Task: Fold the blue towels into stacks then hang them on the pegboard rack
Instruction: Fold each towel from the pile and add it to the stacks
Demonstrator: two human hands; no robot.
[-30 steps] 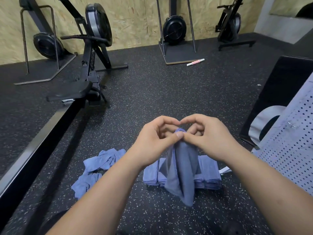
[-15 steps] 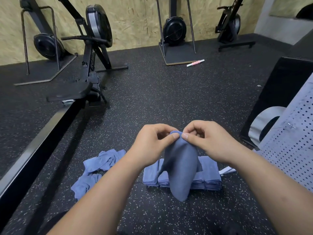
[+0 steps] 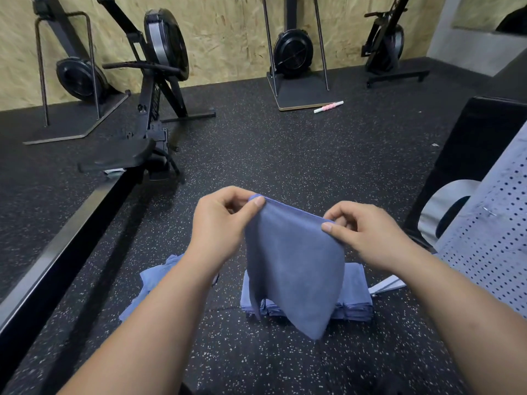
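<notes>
— Blue towel [image 3: 293,266]: is it on the floor [image 3: 285,155] or off it?
— Off it. It hangs in front of the person, above the black speckled rubber, with its top edge stretched between the two hands. The cloth narrows downward to a loose point.
— How do the hands grip it?
— The left hand [image 3: 222,223] pinches the left end of that edge between thumb and curled forefinger, the other fingers tucked in behind. The right hand [image 3: 368,235] pinches the right end the same way, a little lower. Both sets of fingers are clamped on the cloth, and the hands are apart from each other.
— Where are the other towels?
— A stack of folded towels [image 3: 356,292] lies on the floor right behind the hanging one, which hides its middle. A loose heap of unfolded towels [image 3: 154,283] lies to the left of the stack, partly covered by the left forearm.
— And the pegboard?
— The grey perforated pegboard [image 3: 490,232] fills the right edge of the view, near the stack. A small metal hook [image 3: 489,211] sits on it. A white strip [image 3: 387,286] pokes out between the stack and the board; what it is I cannot tell.
— Anything else around?
— A black rowing machine [image 3: 154,109] stands at the left, its rail running toward the camera. More machines stand along the chipboard wall [image 3: 228,38], and a pink-and-white stick [image 3: 328,106] lies on the floor beside one base plate.
</notes>
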